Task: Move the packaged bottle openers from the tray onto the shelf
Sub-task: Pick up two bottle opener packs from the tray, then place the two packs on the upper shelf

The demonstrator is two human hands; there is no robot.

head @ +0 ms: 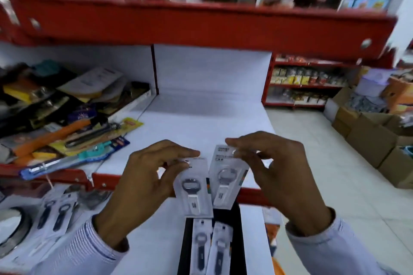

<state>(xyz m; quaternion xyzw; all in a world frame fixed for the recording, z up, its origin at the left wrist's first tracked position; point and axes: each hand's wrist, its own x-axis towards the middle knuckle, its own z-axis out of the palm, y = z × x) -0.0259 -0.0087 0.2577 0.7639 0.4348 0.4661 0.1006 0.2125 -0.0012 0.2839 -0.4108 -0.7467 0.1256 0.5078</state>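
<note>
My left hand [143, 181] pinches the top of a packaged bottle opener [194, 192], a white card with a silver opener head and pale handle. My right hand [281, 172] grips a second packaged opener [228, 178] by its top edge. Both packs hang side by side over the front lip of the white shelf [201, 114]. Below them a black tray [185, 248] holds two more packaged openers [212, 250] with dark handles, lying flat.
Mixed packaged kitchen tools [67, 131] pile on the shelf's left section. More opener packs [55, 214] and a round dark object lie on the lower left shelf. A red shelf [201, 22] overhangs above. Cardboard boxes [368, 138] stand on the tiled floor at right.
</note>
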